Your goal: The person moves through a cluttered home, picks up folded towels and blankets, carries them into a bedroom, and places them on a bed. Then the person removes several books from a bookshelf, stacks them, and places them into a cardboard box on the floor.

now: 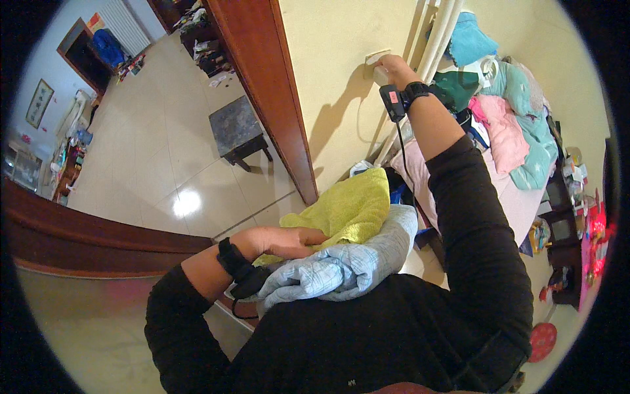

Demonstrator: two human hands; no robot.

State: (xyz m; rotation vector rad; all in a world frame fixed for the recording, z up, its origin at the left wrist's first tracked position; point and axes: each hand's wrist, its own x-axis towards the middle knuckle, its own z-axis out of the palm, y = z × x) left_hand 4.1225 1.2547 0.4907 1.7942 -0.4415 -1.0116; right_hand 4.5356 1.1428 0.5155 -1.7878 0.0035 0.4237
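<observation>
My left hand [280,240] presses a folded bundle against my body, its fingers spread over the top. The bundle is a yellow-green towel [344,207] lying on a light blue checked quilted cloth [339,271]. At arm's length, my right hand [393,69] touches a pale wall plate [374,55] on the cream wall. Beneath its fingers sits a small white block [380,76], perhaps a plug. The fingertips are partly hidden, so whether they grip the block is unclear.
A brown wooden door frame [268,93] stands to the left. Beyond it, a dark low stool [237,129] rests on the tiled floor [152,162]. White pipes [440,42] run beside the wall plate. On the right, a bed holds a pink cloth [502,133] and a teal quilt [536,147].
</observation>
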